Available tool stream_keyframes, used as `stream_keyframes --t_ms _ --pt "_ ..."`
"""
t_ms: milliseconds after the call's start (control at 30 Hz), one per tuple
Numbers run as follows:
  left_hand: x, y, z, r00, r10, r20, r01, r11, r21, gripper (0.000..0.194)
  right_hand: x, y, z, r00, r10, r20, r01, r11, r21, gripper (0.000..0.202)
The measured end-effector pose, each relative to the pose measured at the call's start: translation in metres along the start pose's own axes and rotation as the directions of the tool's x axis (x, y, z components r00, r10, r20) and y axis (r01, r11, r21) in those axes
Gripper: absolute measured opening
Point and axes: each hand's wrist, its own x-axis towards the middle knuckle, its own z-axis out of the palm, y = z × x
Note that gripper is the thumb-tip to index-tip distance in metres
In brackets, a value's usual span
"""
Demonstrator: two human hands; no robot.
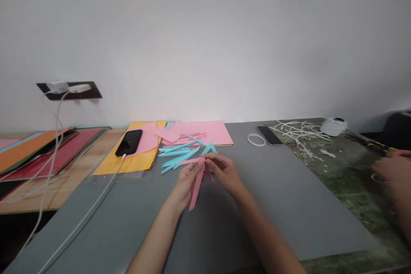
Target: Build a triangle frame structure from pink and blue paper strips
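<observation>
Both my hands meet over the middle of the grey board [128,209]. My left hand [186,180] pinches folded pink paper strips [197,188] near the point where they come together. One strip sticks out to the left and a longer one hangs down. My right hand [224,173] pinches the same strips from the right, close to the left fingertips. Just beyond my hands lie several folded blue paper strips [175,153], and one bent blue piece [210,149] stands by my right fingers. How the pink strips join is partly hidden by my fingers.
Pink sheets [212,130] and a yellow folder [141,163] lie along the wall, with a charging phone [129,142] on top. To the right are a white ring [256,139], another phone [269,135] and white strings [297,130]. Another person's hand [391,169] shows at the right edge.
</observation>
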Motion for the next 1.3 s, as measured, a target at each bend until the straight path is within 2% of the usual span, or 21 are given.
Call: stream_keyframes --t_ms 133,333,500,767,933,1100,1300 --pt "-0.0006 -0.0001 0.0016 1.0 0.01 0.014 -0.01 1.0 0.024 0.027 0.0 0.002 0.0005 1.0 0.0 -0.013 -0.001 1.0 -0.005 0.021" --pt "-0.0009 0.0016 0.0008 0.999 -0.038 0.012 0.038 0.999 -0.002 0.024 -0.001 0.0044 0.0004 1.0 0.02 0.01 -0.02 1.0 -0.001 0.019" --pt "0.0009 0.001 -0.0018 0.999 -0.04 -0.033 0.04 0.999 -0.005 0.023 -0.0008 0.0021 0.0008 1.0 0.004 0.016 -0.003 0.998 -0.06 0.02" --pt "0.0026 0.0016 0.0 0.997 -0.001 -0.076 0.0 1.0 -0.011 0.025 -0.0005 0.0024 0.0015 1.0 -0.003 0.02 0.004 0.998 -0.064 0.023" --pt "0.0042 0.0001 -0.0016 0.995 -0.009 -0.104 0.008 1.0 -0.012 0.025 -0.0014 0.0042 0.0043 1.0 -0.008 -0.002 0.008 0.998 -0.062 0.023" --pt "0.0042 -0.0021 -0.0035 0.996 -0.01 -0.084 0.011 1.0 0.003 0.024 -0.0024 0.0076 0.0063 0.999 0.004 -0.034 -0.006 0.998 -0.062 0.02" --pt "0.0048 -0.0053 -0.0028 0.995 0.048 -0.093 -0.044 0.998 0.048 0.027 -0.0032 0.0085 0.0066 0.997 0.008 -0.082 -0.017 0.994 -0.109 0.018"
